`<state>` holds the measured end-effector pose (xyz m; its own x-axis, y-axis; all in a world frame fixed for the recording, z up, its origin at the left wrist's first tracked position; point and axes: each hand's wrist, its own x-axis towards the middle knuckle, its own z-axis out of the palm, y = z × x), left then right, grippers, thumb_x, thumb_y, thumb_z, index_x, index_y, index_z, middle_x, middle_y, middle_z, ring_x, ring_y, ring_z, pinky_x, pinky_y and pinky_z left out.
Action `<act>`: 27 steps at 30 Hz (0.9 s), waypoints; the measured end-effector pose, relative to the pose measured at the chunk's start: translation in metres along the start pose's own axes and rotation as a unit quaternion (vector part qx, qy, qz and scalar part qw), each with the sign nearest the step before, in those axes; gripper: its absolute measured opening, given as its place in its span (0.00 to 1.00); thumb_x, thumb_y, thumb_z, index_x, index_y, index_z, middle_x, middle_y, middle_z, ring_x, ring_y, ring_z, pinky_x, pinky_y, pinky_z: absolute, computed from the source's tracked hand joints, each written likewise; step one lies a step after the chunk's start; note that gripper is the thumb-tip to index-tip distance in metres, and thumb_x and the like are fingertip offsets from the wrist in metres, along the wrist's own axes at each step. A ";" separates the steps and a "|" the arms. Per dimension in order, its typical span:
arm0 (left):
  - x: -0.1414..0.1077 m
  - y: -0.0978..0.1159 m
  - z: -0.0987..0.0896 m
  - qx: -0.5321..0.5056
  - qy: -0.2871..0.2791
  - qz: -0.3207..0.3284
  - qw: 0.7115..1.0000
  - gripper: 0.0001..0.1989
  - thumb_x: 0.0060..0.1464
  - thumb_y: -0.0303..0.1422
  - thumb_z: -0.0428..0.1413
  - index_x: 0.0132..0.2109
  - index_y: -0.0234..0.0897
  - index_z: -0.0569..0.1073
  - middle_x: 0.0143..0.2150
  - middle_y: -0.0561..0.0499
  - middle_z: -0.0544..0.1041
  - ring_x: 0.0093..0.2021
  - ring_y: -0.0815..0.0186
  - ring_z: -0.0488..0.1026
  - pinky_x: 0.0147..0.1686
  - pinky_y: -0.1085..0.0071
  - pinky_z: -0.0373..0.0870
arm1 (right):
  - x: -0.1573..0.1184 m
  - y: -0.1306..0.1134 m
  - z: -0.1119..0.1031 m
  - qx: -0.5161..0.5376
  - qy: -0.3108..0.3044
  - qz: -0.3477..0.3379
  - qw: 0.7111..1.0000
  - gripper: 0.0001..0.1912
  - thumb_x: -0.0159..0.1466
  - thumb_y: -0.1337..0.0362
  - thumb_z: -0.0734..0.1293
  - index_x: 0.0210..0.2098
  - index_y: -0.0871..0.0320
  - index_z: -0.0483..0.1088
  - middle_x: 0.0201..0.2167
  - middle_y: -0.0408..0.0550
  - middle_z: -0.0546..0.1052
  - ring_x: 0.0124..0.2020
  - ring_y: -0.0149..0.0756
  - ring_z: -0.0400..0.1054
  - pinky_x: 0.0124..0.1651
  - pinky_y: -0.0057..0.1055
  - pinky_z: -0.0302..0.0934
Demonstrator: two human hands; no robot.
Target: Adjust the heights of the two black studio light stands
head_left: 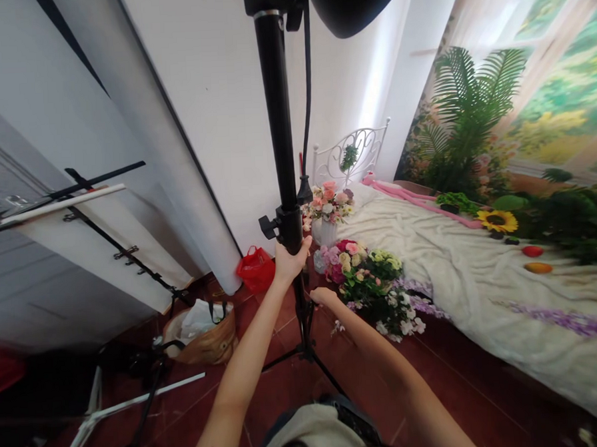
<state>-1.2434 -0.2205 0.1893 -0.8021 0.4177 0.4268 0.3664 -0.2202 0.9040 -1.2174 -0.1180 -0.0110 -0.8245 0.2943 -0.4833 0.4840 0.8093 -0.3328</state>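
A black light stand (277, 118) rises upright in the middle of the head view, with a dark lamp head (351, 0) at its top. My left hand (289, 260) is wrapped round the pole just below the collar with a side knob (269, 227). Lower and to the right, my right hand (323, 297) is closed at the stand's lower part; its fingertips are mostly hidden, so what it grips is hard to make out. A black cable with a plug (304, 188) hangs beside the pole. The stand's legs (305, 350) spread on the red tiled floor.
Artificial flowers (355, 267) lie right of the stand, by a bed with a cream blanket (461, 275). Left are a red bag (255, 269), a woven basket (209, 335), a white board on a stand (104, 240) and white metal legs (152, 393). A white wall rises behind.
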 end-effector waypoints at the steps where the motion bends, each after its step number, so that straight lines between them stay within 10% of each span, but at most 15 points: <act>1: 0.000 0.000 0.000 0.002 -0.003 0.003 1.000 0.17 0.46 0.41 0.58 0.20 0.34 0.66 0.14 0.56 0.64 0.14 0.76 0.62 0.16 0.78 0.59 | 0.000 0.001 0.000 0.005 -0.008 -0.001 1.000 0.23 0.64 0.58 0.55 0.20 0.60 0.73 0.17 0.50 0.74 0.22 0.35 0.71 0.30 0.28 0.63; 6: 0.000 0.000 -0.003 -0.003 -0.010 -0.008 1.000 0.17 0.46 0.42 0.58 0.20 0.34 0.66 0.14 0.56 0.65 0.14 0.75 0.61 0.16 0.78 0.58 | -0.026 0.014 0.021 0.031 0.101 -0.060 0.993 0.30 0.68 0.56 0.42 0.38 0.59 0.73 0.33 0.51 0.77 0.38 0.34 0.72 0.40 0.27 0.62; 10: -0.001 0.002 -0.004 -0.013 -0.013 -0.013 1.000 0.18 0.45 0.43 0.58 0.19 0.34 0.66 0.13 0.56 0.64 0.14 0.75 0.61 0.16 0.78 0.57 | -0.044 0.035 0.052 0.060 0.272 -0.231 0.932 0.20 0.65 0.58 0.55 0.55 0.55 0.61 0.49 0.49 0.71 0.48 0.34 0.66 0.46 0.28 0.61; 19: -0.007 -0.008 -0.005 0.005 -0.022 -0.013 1.000 0.19 0.48 0.44 0.56 0.19 0.35 0.63 0.12 0.58 0.61 0.13 0.76 0.58 0.15 0.77 0.54 | -0.035 0.034 0.047 0.017 0.295 -0.225 0.929 0.21 0.58 0.72 0.59 0.51 0.56 0.64 0.46 0.49 0.72 0.48 0.37 0.64 0.46 0.28 0.60; 27: -0.059 -0.093 -0.007 0.061 0.069 -0.061 0.994 0.17 0.47 0.43 0.56 0.22 0.35 0.62 0.17 0.58 0.61 0.19 0.75 0.59 0.20 0.77 0.58 | -0.035 0.028 0.027 -0.074 0.228 -0.205 0.949 0.18 0.57 0.72 0.59 0.45 0.55 0.69 0.37 0.49 0.75 0.38 0.37 0.70 0.39 0.28 0.60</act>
<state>-1.2335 -0.2309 0.0796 -0.8981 0.3077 0.3142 0.3102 -0.0631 0.9486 -1.1672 -0.1195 -0.0246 -0.9921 0.1011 0.0744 0.0762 0.9561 -0.2829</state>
